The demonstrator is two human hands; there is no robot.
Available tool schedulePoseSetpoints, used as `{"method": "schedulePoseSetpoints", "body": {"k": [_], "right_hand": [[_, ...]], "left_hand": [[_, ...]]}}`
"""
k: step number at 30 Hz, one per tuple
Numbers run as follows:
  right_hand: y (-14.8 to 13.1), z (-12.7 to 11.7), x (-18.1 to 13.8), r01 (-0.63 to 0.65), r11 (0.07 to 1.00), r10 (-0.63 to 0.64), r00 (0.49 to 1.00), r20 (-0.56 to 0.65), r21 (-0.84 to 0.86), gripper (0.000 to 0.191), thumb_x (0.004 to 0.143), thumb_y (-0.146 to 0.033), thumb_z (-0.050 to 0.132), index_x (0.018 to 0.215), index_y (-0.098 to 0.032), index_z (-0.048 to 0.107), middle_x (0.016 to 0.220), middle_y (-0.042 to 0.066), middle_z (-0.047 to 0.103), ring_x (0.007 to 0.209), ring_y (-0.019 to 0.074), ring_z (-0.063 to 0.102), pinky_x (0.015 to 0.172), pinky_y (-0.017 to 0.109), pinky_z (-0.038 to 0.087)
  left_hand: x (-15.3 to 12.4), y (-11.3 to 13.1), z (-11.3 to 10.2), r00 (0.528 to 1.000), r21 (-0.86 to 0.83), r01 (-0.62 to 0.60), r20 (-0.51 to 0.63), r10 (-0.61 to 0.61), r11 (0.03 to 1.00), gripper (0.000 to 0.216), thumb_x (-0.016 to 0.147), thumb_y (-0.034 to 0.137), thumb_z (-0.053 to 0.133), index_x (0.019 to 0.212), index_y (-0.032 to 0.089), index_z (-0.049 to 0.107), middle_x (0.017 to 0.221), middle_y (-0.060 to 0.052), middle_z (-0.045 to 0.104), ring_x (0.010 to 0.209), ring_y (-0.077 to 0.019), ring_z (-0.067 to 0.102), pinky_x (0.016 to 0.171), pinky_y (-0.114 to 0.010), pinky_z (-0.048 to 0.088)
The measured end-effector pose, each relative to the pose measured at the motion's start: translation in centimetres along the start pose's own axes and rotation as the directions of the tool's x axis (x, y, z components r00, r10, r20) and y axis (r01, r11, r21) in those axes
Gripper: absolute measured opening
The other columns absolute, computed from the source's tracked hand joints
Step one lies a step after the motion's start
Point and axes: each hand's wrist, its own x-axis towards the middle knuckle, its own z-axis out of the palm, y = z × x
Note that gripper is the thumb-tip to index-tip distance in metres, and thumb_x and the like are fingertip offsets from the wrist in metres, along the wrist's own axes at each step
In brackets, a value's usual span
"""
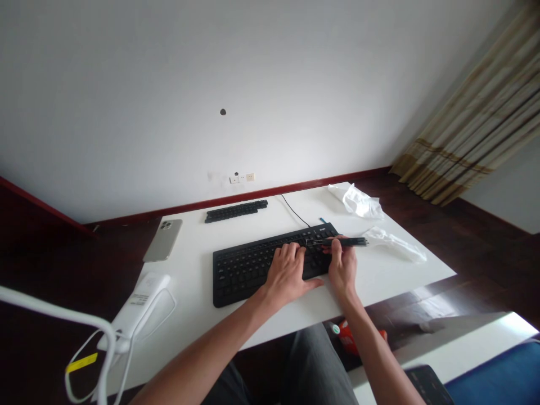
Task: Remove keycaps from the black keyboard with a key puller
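— What lies nearest?
— At the near left of the white table, a white power strip with a white cable looping off it.

— And the hands?
— The left hand lies flat on the black keyboard, fingers spread over the keys of its right half, gripping nothing. The right hand is just beside it at the keyboard's right end, fingertips pinched on a thin black bar.

— Where is that bar?
— Over the keyboard's far right corner, lying roughly level, one end jutting past the edge above the table. I can't tell whether it touches the keys.

— Further back?
— A phone lies face down, left of the keyboard and well apart from it. Behind the keyboard, near the table's far edge, is a black strip of keys, and the keyboard cable runs off that edge. There are two crumpled plastic bags: one just beside the bar's tip, one at the far right corner. Beyond are wall sockets and, to the right, a striped curtain.
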Motion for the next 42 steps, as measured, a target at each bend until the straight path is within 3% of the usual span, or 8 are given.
{"method": "schedulePoseSetpoints", "body": {"k": [7, 14, 21, 33, 42], "right_hand": [[0.1, 0.0, -0.3, 0.016, 0.999, -0.016, 1.0, 0.007, 0.036, 0.037, 0.101, -0.053, 0.054, 0.115, -0.019, 0.061, 0.108, 0.013, 0.072, 0.085, 0.0264, 0.072, 0.081, 0.043, 0.057], [-0.2, 0.2, -0.8, 0.083, 0.994, -0.084, 0.996, 0.017, 0.077, 0.032, 0.103, -0.049, 0.053, 0.117, -0.021, 0.059, 0.12, 0.014, 0.07, 0.083, 0.0231, 0.071, 0.08, 0.043, 0.059], [-0.8, 0.1, -0.8, 0.088, 0.994, -0.093, 0.993, 0.068, 0.069, 0.029, 0.105, -0.047, 0.051, 0.113, -0.021, 0.061, 0.116, 0.012, 0.071, 0.085, 0.0227, 0.068, 0.079, 0.041, 0.057], [-1.1, 0.0, -0.7, 0.058, 0.998, -0.062, 0.983, 0.173, 0.03, 0.035, 0.106, -0.053, 0.046, 0.107, -0.022, 0.061, 0.108, 0.01, 0.073, 0.081, 0.0232, 0.067, 0.078, 0.038, 0.054], [-1.3, 0.1, -0.9, 0.094, 0.981, -0.047, 0.964, 0.262, -0.171, 0.039, 0.104, -0.054, 0.048, 0.114, -0.021, 0.067, 0.091, 0.009, 0.078, 0.083, 0.0282, 0.074, 0.078, 0.04, 0.055]], "left_hand": [[0.5, 0.1, 0.6, 1.0, 0.051, 0.007, -0.011, -0.006, 0.999, 0.075, 0.08, 0.064, 0.081, 0.132, 0.015, 0.057, 0.122, -0.011, 0.062, 0.11, -0.0297, 0.057, 0.094, -0.046, 0.049], [0.4, 0.0, 0.8, 1.0, 0.053, 0.019, -0.015, -0.019, 0.998, 0.068, 0.086, 0.064, 0.076, 0.132, 0.018, 0.056, 0.122, -0.012, 0.061, 0.11, -0.0305, 0.057, 0.094, -0.046, 0.049], [0.7, -0.2, 0.8, 1.0, 0.003, 0.008, 0.0, -0.008, 1.0, 0.056, 0.091, 0.057, 0.073, 0.128, 0.019, 0.055, 0.121, -0.011, 0.061, 0.109, -0.0302, 0.058, 0.095, -0.046, 0.049], [0.9, -0.1, 0.4, 0.999, -0.004, 0.023, 0.026, -0.023, 1.0, 0.065, 0.087, 0.063, 0.075, 0.128, 0.018, 0.054, 0.12, -0.011, 0.061, 0.108, -0.0292, 0.058, 0.095, -0.045, 0.05], [0.8, 0.1, 0.2, 0.999, -0.008, 0.027, 0.017, -0.027, 1.0, 0.053, 0.092, 0.058, 0.071, 0.122, 0.017, 0.056, 0.116, -0.011, 0.061, 0.106, -0.029, 0.058, 0.094, -0.046, 0.05]]}}
